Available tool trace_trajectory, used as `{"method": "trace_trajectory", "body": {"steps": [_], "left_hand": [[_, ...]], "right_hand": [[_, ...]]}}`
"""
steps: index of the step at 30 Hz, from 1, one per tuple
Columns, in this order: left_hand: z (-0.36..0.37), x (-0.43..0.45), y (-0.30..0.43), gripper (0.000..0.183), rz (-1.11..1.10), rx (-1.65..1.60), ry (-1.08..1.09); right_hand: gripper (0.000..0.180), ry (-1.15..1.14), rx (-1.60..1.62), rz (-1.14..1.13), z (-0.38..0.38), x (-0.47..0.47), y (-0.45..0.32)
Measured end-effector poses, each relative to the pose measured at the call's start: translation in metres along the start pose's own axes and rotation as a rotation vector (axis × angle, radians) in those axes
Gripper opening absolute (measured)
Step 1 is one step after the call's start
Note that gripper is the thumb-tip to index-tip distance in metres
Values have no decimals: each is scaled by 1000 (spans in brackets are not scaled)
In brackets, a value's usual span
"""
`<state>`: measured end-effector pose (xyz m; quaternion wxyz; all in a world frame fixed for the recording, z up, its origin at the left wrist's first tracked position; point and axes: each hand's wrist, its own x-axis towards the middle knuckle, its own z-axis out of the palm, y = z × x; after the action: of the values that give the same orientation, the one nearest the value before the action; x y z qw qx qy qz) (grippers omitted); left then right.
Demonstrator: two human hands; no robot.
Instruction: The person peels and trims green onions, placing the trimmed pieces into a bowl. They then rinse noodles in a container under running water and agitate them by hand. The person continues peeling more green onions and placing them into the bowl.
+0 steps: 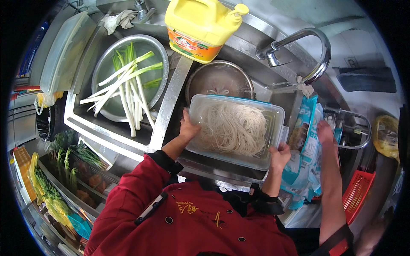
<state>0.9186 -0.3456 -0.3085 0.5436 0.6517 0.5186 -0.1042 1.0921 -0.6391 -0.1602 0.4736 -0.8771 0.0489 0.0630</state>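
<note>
Between my two hands is a clear plastic tub (200, 152) of pale thin noodles (235, 128), held over the right sink basin. My left hand (190, 126) grips its left edge, thumb side up. At the tub's right edge my right hand (280, 155) has its fingers closed on the rim. Behind the tub, and partly covered by it, a round metal bowl (221, 76) of cloudy water stands in the same basin. A steel bowl (161, 52) of water sits in the left basin, with several scallion stalks (126, 83) laid in it and over its rim.
A yellow detergent jug (195, 28) stands on the sink divider. The chrome faucet (325, 54) arches at the back right. Another person's hand (325, 132) reaches to blue-and-white plastic packages (302, 166) at my right. A red basket (358, 195) is beyond. Vegetables (69, 169) fill bins at left.
</note>
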Motion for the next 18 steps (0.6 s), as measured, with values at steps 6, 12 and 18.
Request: {"method": "trace_trajectory", "body": {"steps": [6,12,18], "left_hand": [[13,-36,37,101,279,597,281],[42,-22,16,85,584,666,139],[40,-32,44,85,433,671,-111]], "right_hand": [[25,18,-28,30,1,2,1],[26,25,-41,39,3,-7,-14],[28,20,29,34,3,-8,-7]]}}
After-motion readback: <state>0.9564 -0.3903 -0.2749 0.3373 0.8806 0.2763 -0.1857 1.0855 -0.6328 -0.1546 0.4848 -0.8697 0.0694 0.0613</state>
